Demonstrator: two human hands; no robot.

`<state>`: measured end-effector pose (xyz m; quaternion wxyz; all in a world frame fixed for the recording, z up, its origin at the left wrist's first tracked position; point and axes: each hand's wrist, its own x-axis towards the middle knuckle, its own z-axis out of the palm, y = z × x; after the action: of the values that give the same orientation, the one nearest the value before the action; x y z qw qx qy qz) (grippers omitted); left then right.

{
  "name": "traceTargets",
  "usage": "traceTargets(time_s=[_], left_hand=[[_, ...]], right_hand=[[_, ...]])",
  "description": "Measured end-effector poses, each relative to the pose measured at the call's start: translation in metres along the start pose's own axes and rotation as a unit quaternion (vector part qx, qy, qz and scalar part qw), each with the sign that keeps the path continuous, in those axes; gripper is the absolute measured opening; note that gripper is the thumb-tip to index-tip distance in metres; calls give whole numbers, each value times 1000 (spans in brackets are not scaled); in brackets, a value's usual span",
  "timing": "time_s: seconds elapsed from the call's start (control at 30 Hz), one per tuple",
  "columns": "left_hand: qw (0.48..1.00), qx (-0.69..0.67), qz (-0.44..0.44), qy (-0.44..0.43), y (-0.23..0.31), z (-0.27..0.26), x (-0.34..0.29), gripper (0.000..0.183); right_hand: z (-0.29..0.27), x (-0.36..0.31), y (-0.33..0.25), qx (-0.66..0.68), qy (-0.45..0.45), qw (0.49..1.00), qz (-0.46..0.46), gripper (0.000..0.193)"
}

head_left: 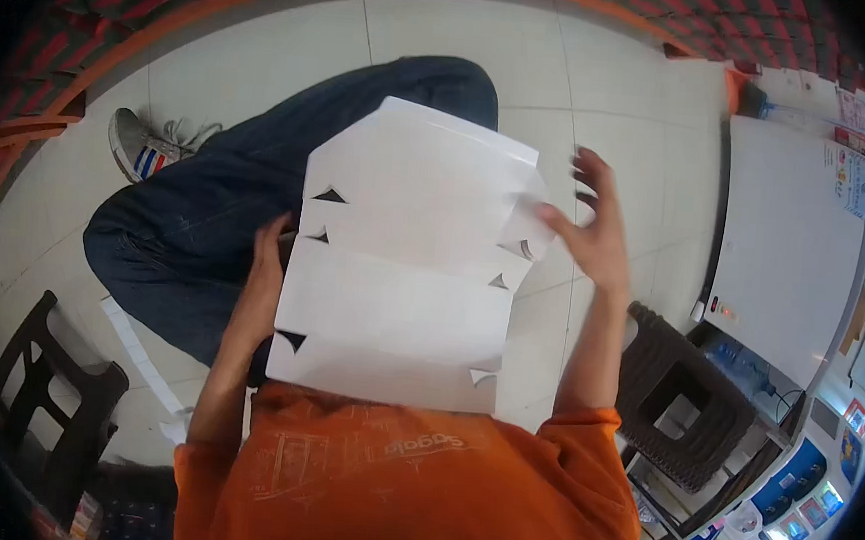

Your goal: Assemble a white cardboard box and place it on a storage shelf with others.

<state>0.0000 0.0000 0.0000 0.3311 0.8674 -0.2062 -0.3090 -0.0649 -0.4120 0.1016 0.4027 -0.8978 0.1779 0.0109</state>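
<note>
Head view: see white card sheet (400,298) over jeans (173,252), in front of orange shirt (417,490). Looks smooth, faintly creased across, slanted at top left, small pointed cutouts along both sides. Left hand (268,264) at left edge, can't tell if gripping. Right hand (600,244) spread wide, thumb by right edge.

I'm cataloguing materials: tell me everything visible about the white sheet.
The white sheet looks like smooth, slightly glossy card. Its upper-left corner is slanted, faint fold lines cross it, and small, pointed cutouts run along both sides. It faces up before the orange shirt, over the jeans. The left hand is at its left edge, the right hand at its right, thumb contact unclear.
</note>
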Motion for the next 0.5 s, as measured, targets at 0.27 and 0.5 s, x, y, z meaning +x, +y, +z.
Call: traceTargets(time_s=[0.27, 0.5], left_hand=[[707, -674, -168, -134, -8, 3, 22, 50], [859, -498, -123, -11, 58, 25, 53, 27]], right_hand=[[3, 120, -97, -204, -408, 889, -33, 38], [-14, 73, -139, -96, -402, 907, -84, 33]])
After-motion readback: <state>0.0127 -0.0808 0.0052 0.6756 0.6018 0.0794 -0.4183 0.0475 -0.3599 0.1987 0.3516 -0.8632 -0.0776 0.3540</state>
